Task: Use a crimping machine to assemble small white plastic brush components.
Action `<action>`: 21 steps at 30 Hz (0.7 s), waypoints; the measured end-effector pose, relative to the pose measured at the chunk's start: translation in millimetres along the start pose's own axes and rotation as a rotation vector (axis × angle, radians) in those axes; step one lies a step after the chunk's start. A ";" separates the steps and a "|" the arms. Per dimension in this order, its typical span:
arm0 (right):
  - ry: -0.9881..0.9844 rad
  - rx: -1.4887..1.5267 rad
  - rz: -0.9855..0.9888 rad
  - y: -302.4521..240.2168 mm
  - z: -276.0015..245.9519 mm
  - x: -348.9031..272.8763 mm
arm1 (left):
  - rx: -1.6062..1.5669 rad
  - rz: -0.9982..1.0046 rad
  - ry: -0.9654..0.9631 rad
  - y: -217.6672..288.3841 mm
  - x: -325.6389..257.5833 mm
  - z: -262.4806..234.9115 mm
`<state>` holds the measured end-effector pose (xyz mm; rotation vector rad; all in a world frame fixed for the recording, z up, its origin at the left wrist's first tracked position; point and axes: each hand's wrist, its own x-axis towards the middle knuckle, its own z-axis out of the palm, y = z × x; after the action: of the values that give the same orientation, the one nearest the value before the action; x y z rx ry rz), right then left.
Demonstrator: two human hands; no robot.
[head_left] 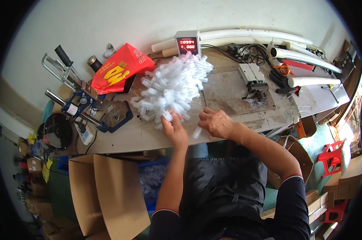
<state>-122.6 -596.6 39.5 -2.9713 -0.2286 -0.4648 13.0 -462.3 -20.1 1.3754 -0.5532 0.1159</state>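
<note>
A heap of small white bristle brushes (171, 82), some with thin wire ends, is piled on the workbench (149, 141) in front of me. At the heap's near edge my left hand (174, 130) is closed, with one white brush (167, 116) between thumb and fingers. To its right, my right hand (217, 123) is curled closed over the bench. Another white brush (197, 132) hangs down from its fingers, and a thin wire seems to run between the two hands. The right fingertips are partly hidden by the hand itself.
Behind the heap stands a counter box (187, 42) with red digits. A lever press (79, 100) and red bag (123, 68) are at left. A metal fixture (253, 82), black-handled pliers (283, 82) and white tubes (309, 58) lie right. An open carton (117, 196) stands below.
</note>
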 end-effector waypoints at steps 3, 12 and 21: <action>0.108 -0.038 -0.049 -3.0 -4.1 -0.8 | -0.079 -0.035 0.021 -5.8 1.0 -0.1; 0.417 0.141 0.791 18.9 -18.1 -86.5 | -0.260 -0.146 0.066 -4.4 2.2 -3.6; 0.450 0.288 1.283 76.2 -39.1 -152.4 | 0.013 0.258 -0.164 28.6 -10.1 29.7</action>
<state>-264.7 -696.7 21.3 -2.0318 1.3786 -0.7355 -16.0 -482.1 3.7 1.3281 -0.8682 0.2164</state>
